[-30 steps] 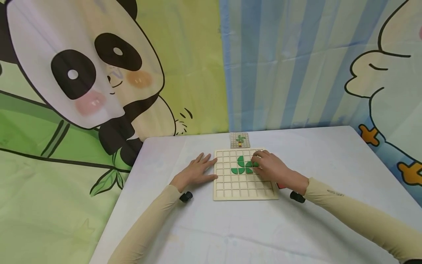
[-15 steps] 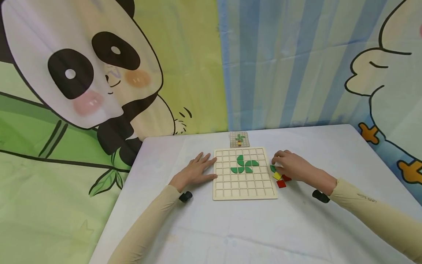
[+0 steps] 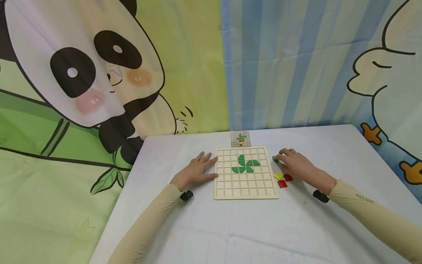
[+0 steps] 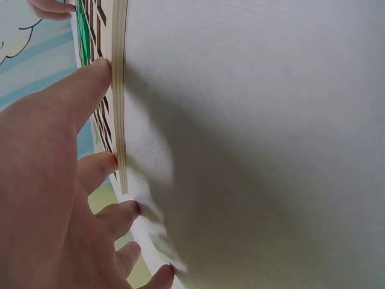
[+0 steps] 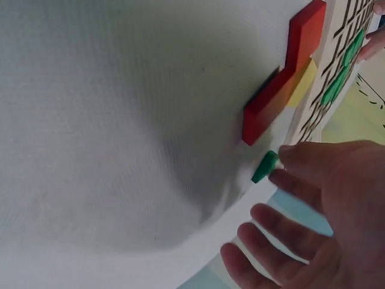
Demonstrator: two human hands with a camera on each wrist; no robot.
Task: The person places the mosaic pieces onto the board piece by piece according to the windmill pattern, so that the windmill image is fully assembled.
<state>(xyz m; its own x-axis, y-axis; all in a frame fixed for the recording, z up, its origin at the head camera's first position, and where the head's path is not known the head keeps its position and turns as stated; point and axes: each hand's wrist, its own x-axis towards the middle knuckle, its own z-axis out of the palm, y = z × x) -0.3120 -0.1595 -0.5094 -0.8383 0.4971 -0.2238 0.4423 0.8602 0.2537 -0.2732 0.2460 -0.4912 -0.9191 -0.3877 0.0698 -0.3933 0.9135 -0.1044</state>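
A square wooden grid board [image 3: 246, 187] lies on the table, with several green quarter-round tiles [image 3: 241, 160] set in its cells. My left hand [image 3: 195, 171] is spread at the board's left side, its thumb and index fingertip touching the edge. Right of the board, my right hand [image 3: 295, 164] pinches a green tile [image 5: 264, 167] between thumb and index finger; the other fingers are loosely bent. Just below that hand lie a yellow square tile [image 3: 278, 176] and two red square tiles [image 3: 282, 183].
Behind the board lies a small card [image 3: 240, 139] printed with a grid and a coloured pattern. A white cloth covers the table [image 3: 224, 231]. Cartoon-printed curtains [image 3: 283, 66] hang along the back and sides.
My right hand has moved right, off the board to the loose tiles, leaving a green tile in the grid. It now pinches another green tile, lifted slightly away. My left hand stays put.
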